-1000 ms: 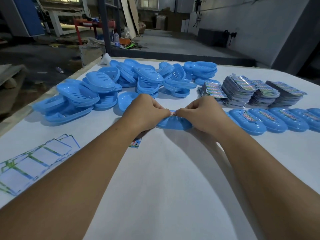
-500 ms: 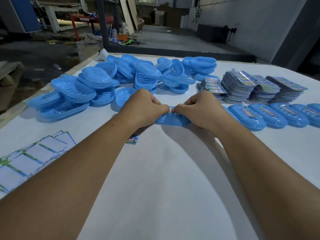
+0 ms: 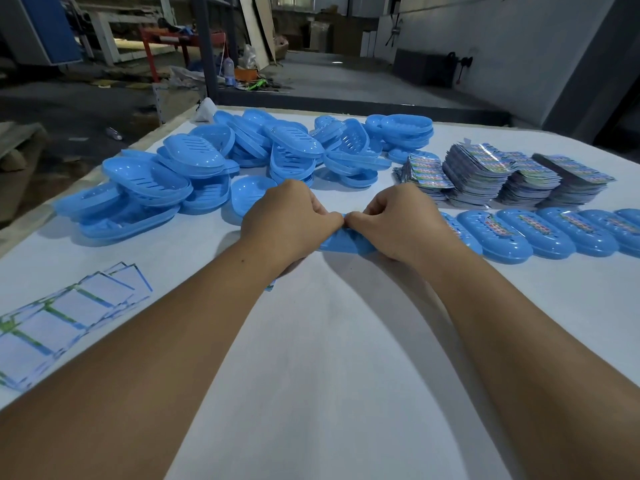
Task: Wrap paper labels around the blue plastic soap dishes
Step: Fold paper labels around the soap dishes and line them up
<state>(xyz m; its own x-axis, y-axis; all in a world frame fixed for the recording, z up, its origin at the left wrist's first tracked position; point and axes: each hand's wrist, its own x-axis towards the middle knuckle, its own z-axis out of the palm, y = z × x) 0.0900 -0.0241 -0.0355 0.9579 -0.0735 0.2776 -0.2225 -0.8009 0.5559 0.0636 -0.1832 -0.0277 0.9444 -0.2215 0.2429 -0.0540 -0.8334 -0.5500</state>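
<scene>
Soap dish [image 3: 346, 242] in the frame's middle is lying sideways while your left hand [image 3: 289, 220] and right hand [image 3: 398, 220] are pinching it, fingers closed together on top.

A grey concrete floor [image 3: 346, 77] runs back to 12 o'clock. A grey wall [image 3: 519, 39] stands at 2 o'clock, a dark box [image 3: 424, 72] against its foot. At 11 o'clock are a dark post [image 3: 204, 46], a red frame [image 3: 152, 53], leaning boards [image 3: 256, 26] and a bottle [image 3: 228, 69]. A blue panel [image 3: 45, 29] stands at 10 o'clock.
</scene>
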